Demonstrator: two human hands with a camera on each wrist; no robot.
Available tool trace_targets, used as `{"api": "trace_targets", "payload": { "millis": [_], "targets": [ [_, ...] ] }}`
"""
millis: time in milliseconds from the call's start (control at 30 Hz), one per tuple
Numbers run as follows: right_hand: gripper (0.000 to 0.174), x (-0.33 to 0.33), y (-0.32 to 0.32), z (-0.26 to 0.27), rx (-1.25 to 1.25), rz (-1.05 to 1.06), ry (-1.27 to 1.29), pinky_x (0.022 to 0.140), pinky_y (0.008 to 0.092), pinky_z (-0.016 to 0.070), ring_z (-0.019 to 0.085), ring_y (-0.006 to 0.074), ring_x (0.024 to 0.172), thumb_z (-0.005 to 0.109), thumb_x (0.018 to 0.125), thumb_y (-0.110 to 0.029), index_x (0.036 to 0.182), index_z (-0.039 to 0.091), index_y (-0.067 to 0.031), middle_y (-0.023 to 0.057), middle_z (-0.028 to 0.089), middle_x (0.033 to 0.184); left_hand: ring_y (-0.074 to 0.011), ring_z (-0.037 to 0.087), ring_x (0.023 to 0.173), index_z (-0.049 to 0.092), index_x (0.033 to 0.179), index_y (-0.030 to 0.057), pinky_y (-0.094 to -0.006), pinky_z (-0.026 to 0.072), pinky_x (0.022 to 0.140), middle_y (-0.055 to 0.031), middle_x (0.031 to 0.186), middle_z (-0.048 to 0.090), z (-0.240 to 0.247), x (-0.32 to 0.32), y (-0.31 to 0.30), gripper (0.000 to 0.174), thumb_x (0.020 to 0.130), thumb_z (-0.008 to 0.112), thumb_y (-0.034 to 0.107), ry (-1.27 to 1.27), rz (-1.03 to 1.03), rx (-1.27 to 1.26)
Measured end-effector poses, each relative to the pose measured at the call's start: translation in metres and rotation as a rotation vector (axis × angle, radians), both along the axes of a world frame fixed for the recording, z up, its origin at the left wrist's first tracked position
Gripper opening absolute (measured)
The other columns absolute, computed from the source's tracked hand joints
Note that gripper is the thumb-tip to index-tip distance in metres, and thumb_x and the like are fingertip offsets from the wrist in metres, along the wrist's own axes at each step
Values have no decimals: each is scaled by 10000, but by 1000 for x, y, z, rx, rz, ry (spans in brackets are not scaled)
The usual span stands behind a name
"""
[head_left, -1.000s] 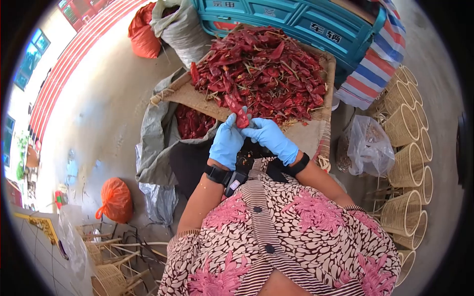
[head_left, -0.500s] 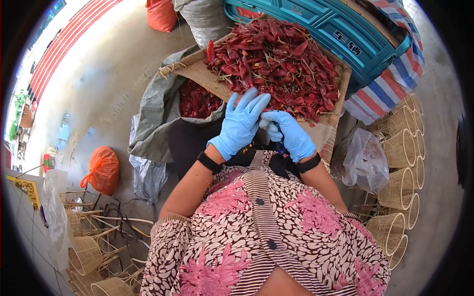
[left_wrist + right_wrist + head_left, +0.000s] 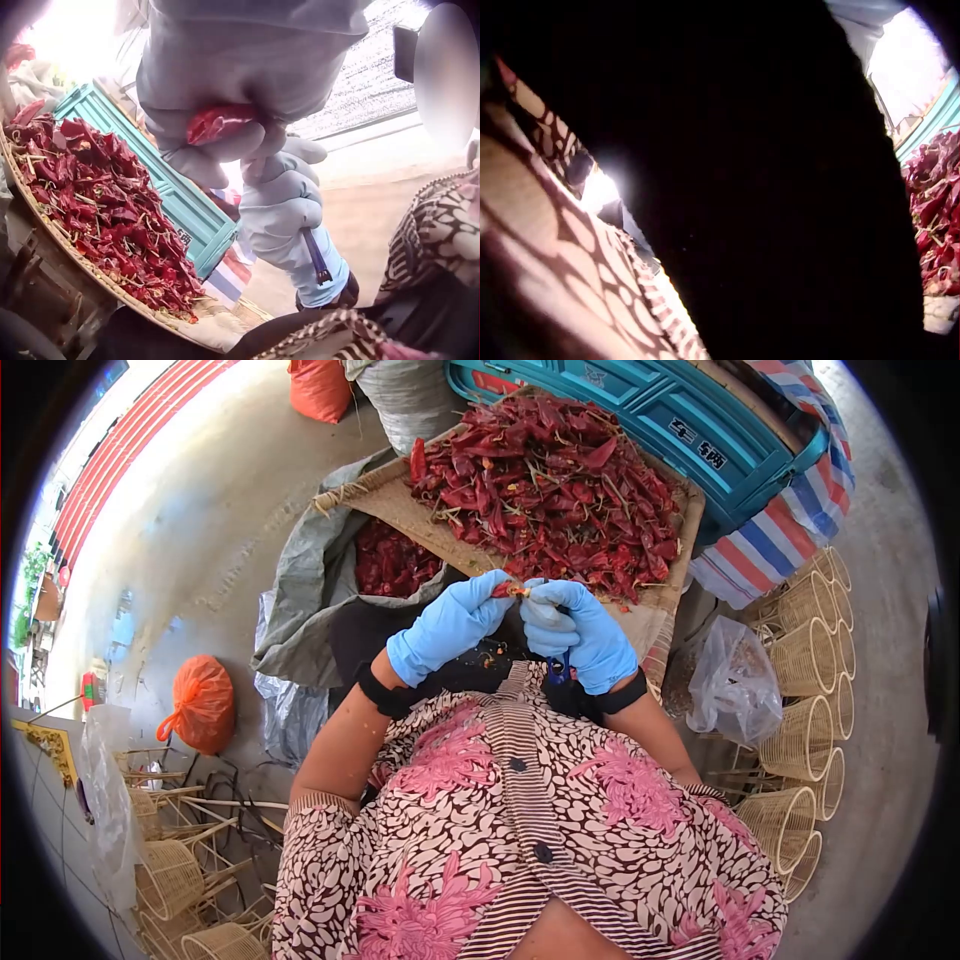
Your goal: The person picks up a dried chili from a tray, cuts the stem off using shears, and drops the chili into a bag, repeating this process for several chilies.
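Both hands wear light blue gloves and meet in front of the chest. My left hand (image 3: 450,622) pinches a dried red chili (image 3: 503,591), whose wrinkled skin (image 3: 217,124) shows between the fingers in the left wrist view. Opposite it, my right hand (image 3: 580,635) has its fingertips right at the yellowish end of the chili. Its fingers are curled round a thin dark blue-purple tool (image 3: 316,259), whose end sticks out below the fist; the rest is hidden. Just beyond the hands lies a heap of dried red chilies (image 3: 550,490) on a woven tray (image 3: 400,510).
Left of the tray, a grey sack (image 3: 300,610) stands open with red chilies inside. An orange bag (image 3: 203,705) sits on the floor farther left. Wicker baskets (image 3: 800,735) line the right side, beside a clear plastic bag (image 3: 735,685). A teal truck panel (image 3: 690,440) stands behind the heap.
A second ago both hands held a chili upright by the tray edge. The left hand then spread its fingers near the heap, and now pinches a chili against the right fingertips. The head view has shifted.
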State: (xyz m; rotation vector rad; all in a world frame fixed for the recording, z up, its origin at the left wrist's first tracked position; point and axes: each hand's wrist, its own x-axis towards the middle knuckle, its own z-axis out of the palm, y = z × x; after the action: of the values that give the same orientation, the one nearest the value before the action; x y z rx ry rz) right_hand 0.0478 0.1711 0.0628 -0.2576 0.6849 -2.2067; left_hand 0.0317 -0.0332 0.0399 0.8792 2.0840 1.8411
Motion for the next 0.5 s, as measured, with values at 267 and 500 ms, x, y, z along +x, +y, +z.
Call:
{"api": "trace_targets", "payload": {
  "millis": [267, 500],
  "targets": [
    [142, 14, -11, 40, 684, -349, 319, 424, 185, 273, 370, 28, 431, 584, 877, -126, 746, 558, -77, 12, 605, 655, -338, 629, 671, 581, 883, 92, -455, 489, 590, -126, 690, 621, -20, -17, 4, 145, 824, 635, 213, 498, 443, -837],
    [234, -3, -19, -44, 1812, -255, 1167, 629, 391, 495, 642, 287, 692, 669, 816, -347, 860, 634, -120, 83, 661, 741, -298, 587, 938, 673, 1089, 277, -420, 512, 716, -81, 954, 586, -1, -63, 4, 328, 767, 694, 217, 693, 526, -825]
  ]
}}
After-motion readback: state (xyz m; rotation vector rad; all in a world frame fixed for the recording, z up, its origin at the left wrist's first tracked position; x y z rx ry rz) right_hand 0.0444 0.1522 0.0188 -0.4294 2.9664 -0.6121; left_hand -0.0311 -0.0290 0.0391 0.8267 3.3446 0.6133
